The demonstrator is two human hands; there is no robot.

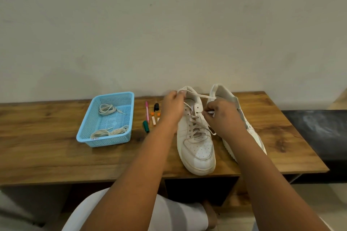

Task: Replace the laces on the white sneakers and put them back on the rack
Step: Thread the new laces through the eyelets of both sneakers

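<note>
Both hands pinch the lace over the sneaker at the table's near edge

A plain pale wall fills the upper half of the view, faintly scuffed and evenly lit. Against it stands a wooden desk with a warm brown grain and darker knots, open underneath with a dark hollow. To its right, lower down, runs a black ledge with a pale chalky smear. Light tiled floor shows at the lower right
</note>
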